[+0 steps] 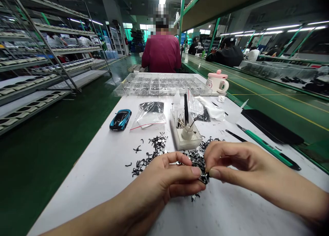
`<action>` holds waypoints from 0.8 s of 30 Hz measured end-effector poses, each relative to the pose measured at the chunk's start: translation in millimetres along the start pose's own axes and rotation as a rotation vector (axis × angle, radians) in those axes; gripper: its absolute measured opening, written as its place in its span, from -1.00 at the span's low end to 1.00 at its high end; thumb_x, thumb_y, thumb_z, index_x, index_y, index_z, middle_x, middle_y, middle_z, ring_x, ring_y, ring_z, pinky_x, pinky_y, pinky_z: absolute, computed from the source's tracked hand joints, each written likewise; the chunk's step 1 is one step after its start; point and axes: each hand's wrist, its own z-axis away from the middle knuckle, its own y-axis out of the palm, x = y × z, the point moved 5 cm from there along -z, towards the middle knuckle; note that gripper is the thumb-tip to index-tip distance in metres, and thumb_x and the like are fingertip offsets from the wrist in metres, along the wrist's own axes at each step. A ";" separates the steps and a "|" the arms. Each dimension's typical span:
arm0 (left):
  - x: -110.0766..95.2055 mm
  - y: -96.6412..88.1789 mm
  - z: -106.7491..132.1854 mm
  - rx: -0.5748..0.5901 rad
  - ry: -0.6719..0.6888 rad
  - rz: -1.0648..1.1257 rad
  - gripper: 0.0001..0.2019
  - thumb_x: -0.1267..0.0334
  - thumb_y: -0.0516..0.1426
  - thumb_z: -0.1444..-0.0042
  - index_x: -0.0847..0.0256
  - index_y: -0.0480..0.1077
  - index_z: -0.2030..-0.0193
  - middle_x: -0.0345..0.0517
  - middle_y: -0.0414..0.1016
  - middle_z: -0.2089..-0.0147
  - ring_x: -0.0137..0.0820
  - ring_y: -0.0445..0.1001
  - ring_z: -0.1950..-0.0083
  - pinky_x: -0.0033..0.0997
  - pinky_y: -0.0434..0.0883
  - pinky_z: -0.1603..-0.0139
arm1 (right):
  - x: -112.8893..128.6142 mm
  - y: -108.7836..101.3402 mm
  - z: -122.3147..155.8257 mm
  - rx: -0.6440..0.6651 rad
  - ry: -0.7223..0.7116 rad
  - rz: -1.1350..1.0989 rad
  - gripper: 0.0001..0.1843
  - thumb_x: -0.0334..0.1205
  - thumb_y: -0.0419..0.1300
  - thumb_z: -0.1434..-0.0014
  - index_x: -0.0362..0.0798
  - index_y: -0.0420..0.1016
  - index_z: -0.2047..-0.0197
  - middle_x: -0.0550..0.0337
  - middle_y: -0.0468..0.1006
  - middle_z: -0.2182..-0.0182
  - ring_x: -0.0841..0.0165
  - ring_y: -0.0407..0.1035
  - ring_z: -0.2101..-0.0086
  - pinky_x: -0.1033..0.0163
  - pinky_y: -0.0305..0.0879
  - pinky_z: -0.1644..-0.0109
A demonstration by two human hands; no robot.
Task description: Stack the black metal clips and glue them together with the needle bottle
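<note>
Small black part [204, 177], pinched tight between both hands, left hand [168, 177], right hand [232, 164]

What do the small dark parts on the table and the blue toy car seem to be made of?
Small dark parts: probably glossy or plated plastic, since they glint silver and black; metal is possible. The left hand and right hand pinch one small part. Blue toy car: shiny painted body, die-cast metal or plastic; light reflects on it.
</note>
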 end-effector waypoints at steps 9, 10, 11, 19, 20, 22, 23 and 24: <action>2.4 3.8 0.4 0.074 -0.002 0.025 -0.72 0.40 0.40 -0.04 0.26 0.34 0.31 -0.29 0.56 0.39 -0.60 0.58 0.37 -0.65 0.44 0.28 | 7.4 1.4 -1.4 0.021 -0.010 -0.014 -0.81 -0.12 0.26 -0.38 0.01 0.56 0.28 0.28 0.52 0.32 0.45 0.38 0.27 0.37 0.27 0.19; 2.4 3.9 0.6 0.076 -0.002 0.036 -0.72 0.41 0.40 -0.04 0.26 0.34 0.32 -0.29 0.56 0.40 -0.59 0.58 0.37 -0.65 0.44 0.28 | 7.5 1.8 -0.8 0.012 -0.023 -0.014 -0.82 -0.13 0.27 -0.38 0.01 0.55 0.28 0.29 0.52 0.32 0.45 0.37 0.28 0.37 0.26 0.20; 2.4 3.9 0.7 0.073 -0.003 0.045 -0.71 0.42 0.40 -0.03 0.26 0.33 0.33 -0.29 0.56 0.40 -0.59 0.59 0.37 -0.66 0.44 0.29 | 7.6 2.2 -0.4 0.006 -0.034 -0.012 -0.83 -0.15 0.26 -0.38 0.01 0.55 0.28 0.29 0.51 0.33 0.46 0.36 0.29 0.38 0.26 0.21; 1.8 4.7 -1.7 0.079 -0.006 0.078 -0.72 0.45 0.38 -0.05 0.25 0.33 0.28 -0.31 0.56 0.37 -0.57 0.61 0.33 -0.61 0.48 0.22 | 13.6 1.2 1.4 -0.004 -0.116 0.092 -0.85 -0.24 0.24 -0.38 0.02 0.54 0.28 0.34 0.53 0.31 0.52 0.40 0.27 0.45 0.29 0.19; 2.3 4.8 -1.6 0.079 -0.012 0.080 -0.71 0.45 0.39 -0.04 0.24 0.33 0.27 -0.32 0.55 0.37 -0.57 0.61 0.33 -0.60 0.48 0.20 | 14.9 1.1 2.2 -0.009 -0.138 0.111 -0.85 -0.25 0.24 -0.38 0.02 0.53 0.28 0.34 0.54 0.31 0.53 0.40 0.27 0.46 0.28 0.19; 2.5 4.7 -1.3 0.066 -0.013 0.077 -0.69 0.45 0.39 -0.03 0.23 0.31 0.27 -0.35 0.54 0.38 -0.58 0.61 0.34 -0.60 0.48 0.21 | 16.3 1.5 3.4 -0.022 -0.167 0.132 -0.84 -0.27 0.24 -0.39 0.00 0.51 0.29 0.34 0.54 0.31 0.54 0.41 0.27 0.47 0.28 0.18; 2.3 4.7 -1.0 0.060 -0.010 0.065 -0.68 0.45 0.39 -0.03 0.23 0.30 0.28 -0.37 0.52 0.39 -0.59 0.60 0.36 -0.61 0.46 0.23 | 16.4 1.8 3.8 -0.030 -0.173 0.139 -0.83 -0.28 0.22 -0.39 0.00 0.50 0.29 0.34 0.53 0.31 0.54 0.41 0.27 0.47 0.29 0.18; 1.9 4.7 -0.8 0.055 -0.006 0.051 -0.68 0.44 0.39 -0.03 0.24 0.29 0.29 -0.37 0.51 0.41 -0.59 0.59 0.38 -0.62 0.45 0.25 | 16.4 2.4 4.2 -0.035 -0.176 0.150 -0.83 -0.28 0.22 -0.40 0.00 0.50 0.29 0.34 0.53 0.31 0.53 0.41 0.27 0.46 0.29 0.18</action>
